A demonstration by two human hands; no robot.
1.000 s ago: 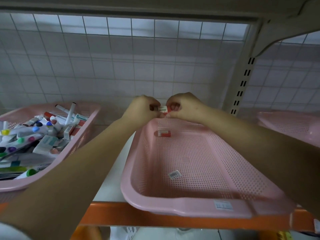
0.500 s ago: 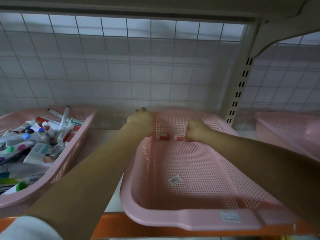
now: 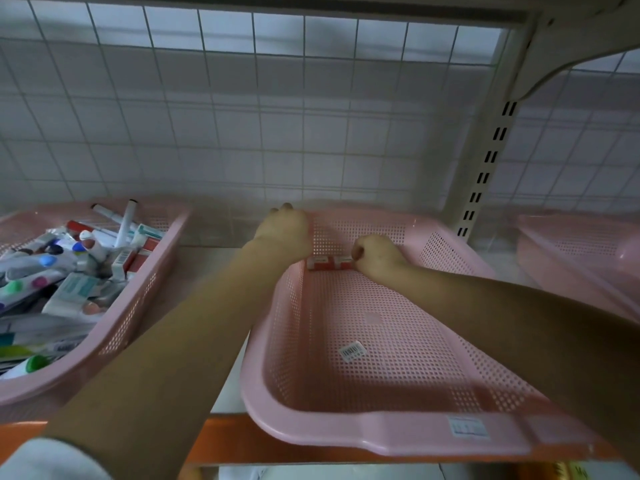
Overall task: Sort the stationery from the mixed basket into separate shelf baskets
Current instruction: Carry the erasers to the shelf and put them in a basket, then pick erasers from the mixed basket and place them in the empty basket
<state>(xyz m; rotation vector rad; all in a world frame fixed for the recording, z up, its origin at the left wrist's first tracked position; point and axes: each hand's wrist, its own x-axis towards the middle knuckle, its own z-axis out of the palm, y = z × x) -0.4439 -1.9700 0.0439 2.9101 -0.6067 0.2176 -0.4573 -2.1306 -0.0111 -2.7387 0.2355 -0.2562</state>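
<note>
The middle pink basket [image 3: 398, 431] sits on the shelf in front of me. At its far end two small red and white boxes [image 3: 329, 263] lie side by side on the mesh floor. My right hand [image 3: 377, 256] is curled, its thumb and fingers against the right box's end. My left hand [image 3: 287, 233] lies over the basket's far left corner with its fingers curled over the rim. A barcode sticker [image 3: 351, 350] is stuck to the basket floor. The mixed basket [image 3: 114, 344] on the left holds several markers, pens and small boxes.
A third pink basket [image 3: 581, 247] stands at the right, beyond the slotted shelf upright [image 3: 485, 168]. A white wire grid backs the shelf. The shelf's orange front edge [image 3: 228, 441] runs under the baskets. The shelf above hangs low overhead.
Both hands came down from above the basket, where they held a box together. That box now lies beside the first one, and my left hand has gone to the rim.
</note>
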